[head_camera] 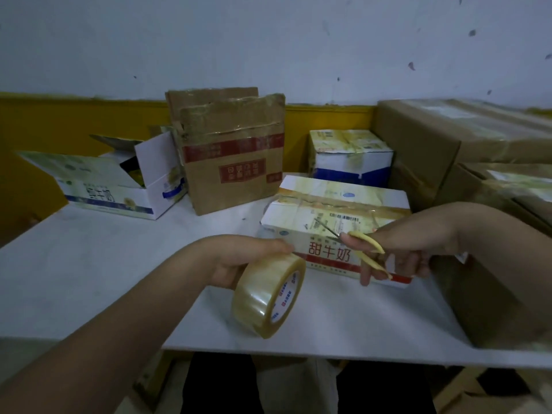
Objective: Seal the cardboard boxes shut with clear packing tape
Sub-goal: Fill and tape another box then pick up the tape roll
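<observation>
A white milk carton box point(331, 216) with red characters lies in the middle of the table, its top seam covered with clear tape. My left hand point(239, 261) grips a roll of clear packing tape point(268, 297) just in front of the box's left end. My right hand point(397, 249) holds yellow-handled scissors point(363, 249) over the box's front face, blades open and pointing left toward the tape roll.
An open white carton point(116, 186) stands at the back left. A taped brown box point(233, 150) stands behind the middle, a taped white and blue box point(349, 156) to its right. Large brown boxes point(466, 138) are stacked on the right. The white table point(89, 264) ends near me.
</observation>
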A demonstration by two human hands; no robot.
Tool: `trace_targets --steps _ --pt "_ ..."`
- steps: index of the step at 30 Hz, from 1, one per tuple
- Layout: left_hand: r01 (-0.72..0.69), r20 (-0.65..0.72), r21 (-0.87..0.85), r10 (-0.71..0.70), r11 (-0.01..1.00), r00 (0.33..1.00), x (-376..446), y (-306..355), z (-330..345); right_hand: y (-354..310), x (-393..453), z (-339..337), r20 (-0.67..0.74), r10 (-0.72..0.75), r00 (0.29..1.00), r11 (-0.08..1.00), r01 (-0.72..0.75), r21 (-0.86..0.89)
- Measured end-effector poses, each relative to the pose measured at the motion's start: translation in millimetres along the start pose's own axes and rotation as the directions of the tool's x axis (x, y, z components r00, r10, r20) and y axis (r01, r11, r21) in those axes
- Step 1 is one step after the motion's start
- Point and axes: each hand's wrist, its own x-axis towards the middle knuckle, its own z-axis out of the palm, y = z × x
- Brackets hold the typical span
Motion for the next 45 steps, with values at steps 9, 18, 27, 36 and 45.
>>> trace_targets --steps 9,18,27,36,45 --pt "0.114 0.214 -0.274 -0.055 0.955 0.975 6 6 5 -29 51 -2 0.238 -0.018 0.971 1.000 0.019 -0.005" --pt "0.045 0.166 -0.321 0.009 0.946 0.986 -4 -4 10 -14 58 3 0.041 -0.225 0.973 0.973 0.227 -0.037" --pt "0.078 0.069 -0.281 -0.060 0.957 0.996 -39 -21 1 -16 62 40 -0.114 -0.130 0.985 0.916 0.075 -0.394" --pt "-0.280 -0.299 -0.380 0.170 0.881 0.939 -75 -60 1 -43 97 103 -0.478 -0.375 0.794 0.643 -0.149 -0.751" --pt "-0.423 -0.497 -0.199 0.280 0.884 0.821 -103 -84 -10 -136 99 119 -0.638 -0.603 0.479 0.634 0.773 -0.019"
